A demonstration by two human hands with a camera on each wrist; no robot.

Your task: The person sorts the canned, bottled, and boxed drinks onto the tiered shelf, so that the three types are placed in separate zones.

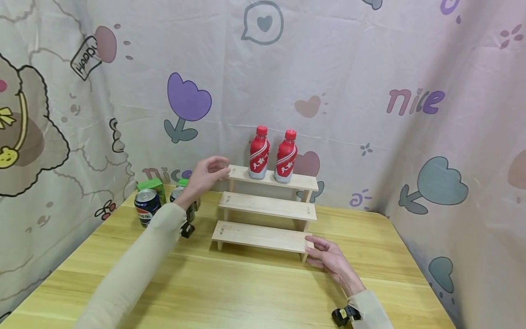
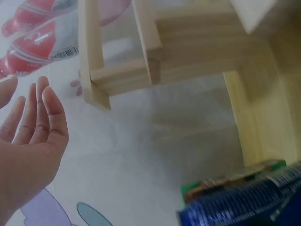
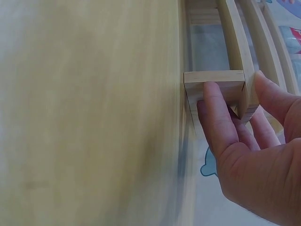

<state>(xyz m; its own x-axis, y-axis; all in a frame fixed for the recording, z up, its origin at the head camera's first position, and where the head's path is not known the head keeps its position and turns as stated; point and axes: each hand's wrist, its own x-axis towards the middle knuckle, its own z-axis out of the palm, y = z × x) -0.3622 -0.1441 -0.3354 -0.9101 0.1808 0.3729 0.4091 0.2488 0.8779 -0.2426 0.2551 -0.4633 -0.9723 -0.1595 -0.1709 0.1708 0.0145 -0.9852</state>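
A pale three-step wooden display shelf (image 1: 263, 237) stands on the table. Two red-capped bottles with red labels, a left one (image 1: 259, 153) and a right one (image 1: 286, 157), stand upright on its top step. My left hand (image 1: 207, 176) hovers at the left end of that step. In the left wrist view its fingers (image 2: 41, 117) are loosely bent, with nothing between them and the shelf's wood a little away. My right hand (image 1: 330, 260) grips the right end of the bottom step. In the right wrist view its thumb lies on the board and its fingers (image 3: 218, 113) touch the support below.
Left of the shelf stand a dark blue can (image 1: 147, 205) and a green box (image 1: 153, 185) behind it. A second can (image 1: 177, 192) is partly hidden by my left forearm. A printed curtain (image 1: 337, 59) hangs behind the wooden table (image 1: 230, 292).
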